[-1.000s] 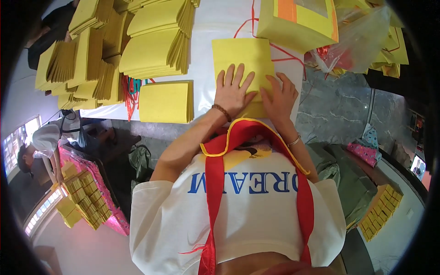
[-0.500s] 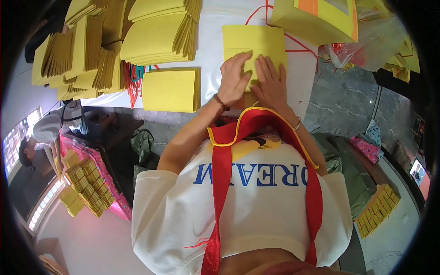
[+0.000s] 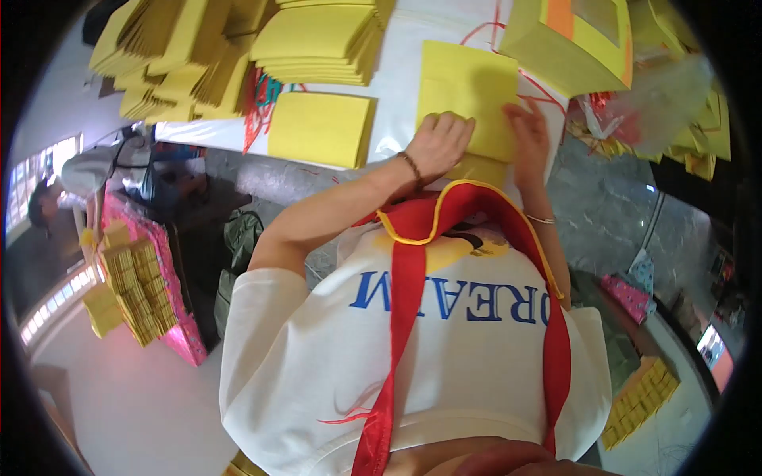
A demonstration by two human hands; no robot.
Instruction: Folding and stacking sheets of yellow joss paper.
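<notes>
A flat yellow folded sheet [image 3: 460, 79] lies on the white-covered table in front of me. My left hand [image 3: 441, 145] is closed at its near left part, the fingers curled together over the near edge. The left thumb is hidden. My right hand [image 3: 529, 139] is at the right edge of the sheet, its fingers apart and slightly bent. Below the sheet, between my hands, a darker yellow flap [image 3: 480, 169] shows near my red apron [image 3: 476, 205]. To the left lies a separate pile of yellow folded sheets [image 3: 317, 129].
Tall stacks of yellow folded sheets [image 3: 313, 44] fill the table's far left. Red and green cords [image 3: 260, 107] hang beside them. A big yellow block [image 3: 559, 51] stands far right, with a clear plastic bag [image 3: 651, 103] beside it. Another person [image 3: 87, 170] is at the left.
My left fingers have gone from lying on the sheet to curling at its near left part. My right hand has moved off the sheet's middle to its right edge.
</notes>
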